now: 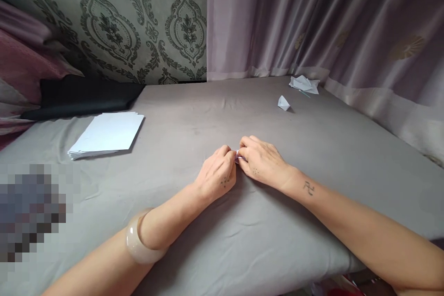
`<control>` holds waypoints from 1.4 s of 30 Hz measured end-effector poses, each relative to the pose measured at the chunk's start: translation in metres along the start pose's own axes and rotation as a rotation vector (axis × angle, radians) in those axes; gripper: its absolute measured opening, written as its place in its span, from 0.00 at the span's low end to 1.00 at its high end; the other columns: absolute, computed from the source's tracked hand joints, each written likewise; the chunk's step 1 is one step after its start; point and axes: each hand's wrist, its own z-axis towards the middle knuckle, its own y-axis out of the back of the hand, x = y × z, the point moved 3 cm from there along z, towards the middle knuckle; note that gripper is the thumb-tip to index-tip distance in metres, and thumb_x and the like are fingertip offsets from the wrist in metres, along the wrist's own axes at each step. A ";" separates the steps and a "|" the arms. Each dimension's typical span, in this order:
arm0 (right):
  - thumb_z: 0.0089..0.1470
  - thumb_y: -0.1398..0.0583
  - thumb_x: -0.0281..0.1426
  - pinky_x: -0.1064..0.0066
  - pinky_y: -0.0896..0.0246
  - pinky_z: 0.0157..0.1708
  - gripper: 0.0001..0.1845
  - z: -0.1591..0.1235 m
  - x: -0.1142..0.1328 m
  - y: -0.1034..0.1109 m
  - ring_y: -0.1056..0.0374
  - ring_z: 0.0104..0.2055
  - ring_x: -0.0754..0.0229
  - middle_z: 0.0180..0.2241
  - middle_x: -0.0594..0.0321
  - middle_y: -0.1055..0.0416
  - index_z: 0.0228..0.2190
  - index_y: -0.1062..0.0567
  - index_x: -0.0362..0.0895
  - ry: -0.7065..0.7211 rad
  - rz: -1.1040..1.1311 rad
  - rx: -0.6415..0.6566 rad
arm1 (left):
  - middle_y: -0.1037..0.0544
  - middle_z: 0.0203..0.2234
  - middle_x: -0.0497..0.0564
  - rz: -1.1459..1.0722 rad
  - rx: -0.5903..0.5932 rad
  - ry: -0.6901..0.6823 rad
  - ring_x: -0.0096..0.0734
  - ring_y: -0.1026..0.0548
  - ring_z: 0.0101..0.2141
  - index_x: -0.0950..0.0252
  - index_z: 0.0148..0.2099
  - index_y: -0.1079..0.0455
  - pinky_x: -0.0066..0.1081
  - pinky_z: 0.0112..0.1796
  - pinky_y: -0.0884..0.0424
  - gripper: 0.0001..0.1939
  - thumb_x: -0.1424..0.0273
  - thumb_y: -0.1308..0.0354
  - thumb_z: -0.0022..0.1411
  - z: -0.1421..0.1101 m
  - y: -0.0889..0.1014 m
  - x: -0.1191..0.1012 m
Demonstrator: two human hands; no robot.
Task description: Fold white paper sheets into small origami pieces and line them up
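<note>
Close together over the middle of the grey cloth, my left hand and my right hand both pinch a small piece of folded paper. Only a pale sliver of it shows between the fingers; its shape is mostly hidden. Beyond my right hand stands a small folded white paper piece. Farther back lie several folded white papers in a little heap. To the left of my hands rests a stack of white paper sheets.
The grey cloth covers a wide surface, wrinkled in places. A black folded item lies at the back left. Purple curtains hang along the back and right. A pixelated patch hides something at the left edge.
</note>
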 end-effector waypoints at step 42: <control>0.57 0.48 0.25 0.69 0.43 0.35 0.08 -0.007 -0.010 -0.002 0.33 0.39 0.59 0.40 0.57 0.30 0.30 0.29 0.43 -0.061 0.208 0.054 | 0.27 0.39 0.56 0.125 -0.019 0.013 0.35 0.29 0.36 0.65 0.39 0.34 0.35 0.37 0.32 0.10 0.79 0.55 0.62 0.004 -0.004 -0.004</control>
